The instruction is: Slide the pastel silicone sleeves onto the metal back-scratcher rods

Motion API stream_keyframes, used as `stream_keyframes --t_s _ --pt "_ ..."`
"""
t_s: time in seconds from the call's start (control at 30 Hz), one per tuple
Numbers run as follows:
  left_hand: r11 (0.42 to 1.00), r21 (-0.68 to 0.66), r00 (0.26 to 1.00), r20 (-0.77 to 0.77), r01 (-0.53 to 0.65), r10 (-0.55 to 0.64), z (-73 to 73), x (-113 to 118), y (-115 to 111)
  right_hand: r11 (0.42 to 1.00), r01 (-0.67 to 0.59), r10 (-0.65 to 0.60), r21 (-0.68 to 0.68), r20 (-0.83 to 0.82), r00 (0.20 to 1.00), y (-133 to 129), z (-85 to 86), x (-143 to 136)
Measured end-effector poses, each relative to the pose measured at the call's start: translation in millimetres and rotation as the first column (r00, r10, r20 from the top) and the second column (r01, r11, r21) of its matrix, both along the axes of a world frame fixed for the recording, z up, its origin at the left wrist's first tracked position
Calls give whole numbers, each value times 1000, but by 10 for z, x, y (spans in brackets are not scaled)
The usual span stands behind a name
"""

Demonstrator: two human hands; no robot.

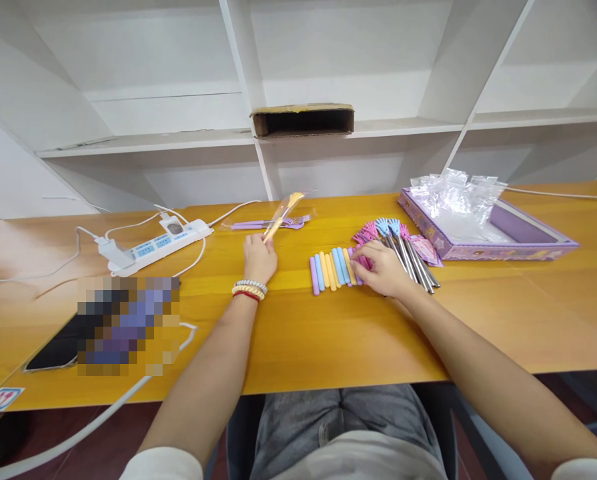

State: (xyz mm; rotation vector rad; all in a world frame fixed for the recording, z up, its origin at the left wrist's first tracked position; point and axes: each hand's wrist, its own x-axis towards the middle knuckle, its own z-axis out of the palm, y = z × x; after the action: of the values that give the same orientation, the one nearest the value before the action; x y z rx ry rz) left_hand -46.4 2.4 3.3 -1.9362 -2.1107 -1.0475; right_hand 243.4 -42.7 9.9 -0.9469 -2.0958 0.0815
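My left hand (259, 257) is closed around the lower end of a yellow back scratcher (281, 219) in a clear bag, tilted up and to the right. Behind it lies a purple bagged back scratcher (268, 225). A row of pastel handles (331, 270) in purple, blue and yellow lies side by side in front of me. At the row's right end, my right hand (375, 268) has its fingers curled on a pink handle, partly hidden by them. Just beyond it are metal rods (412, 260) with pink and blue hand-shaped heads (383, 227).
A purple box tray (508, 252) holding clear plastic bags (458, 200) stands at the right. On the left are a white power strip (161, 245), cables and a dark phone (58, 343), partly blurred out. White shelves with an open cardboard box (303, 121) rise behind the wooden table (303, 347).
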Motion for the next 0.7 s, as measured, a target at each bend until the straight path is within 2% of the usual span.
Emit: stream_keyframes --t_s 0.07,0.17,0.27,0.33,0.43,0.57,0.7 --pt "981 106 987 -7 160 -160 24 169 -79 1000 -3 2 -27 -26 1000 -23 28 -10" --pt "890 211 914 -54 404 -402 61 437 -244 986 -4 -15 -169 -109 994 -64 78 -26" --pt "791 251 828 -106 558 -550 95 655 -412 902 -98 -49 -420 -326 944 -91 108 -47" --pt "749 259 791 -136 610 -597 114 742 -492 811 -235 -60 -535 -476 878 -94 108 -64" --pt "705 253 749 -208 663 -629 137 780 -547 701 -414 -50 -580 -619 784 -83 90 -91" --pt "675 249 719 -262 695 -643 167 752 -558 627 -501 -105 -596 -702 704 -68 65 -128" --pt "707 251 751 -235 661 -618 202 748 -581 581 -536 -212 -612 -750 626 -55 70 -161"
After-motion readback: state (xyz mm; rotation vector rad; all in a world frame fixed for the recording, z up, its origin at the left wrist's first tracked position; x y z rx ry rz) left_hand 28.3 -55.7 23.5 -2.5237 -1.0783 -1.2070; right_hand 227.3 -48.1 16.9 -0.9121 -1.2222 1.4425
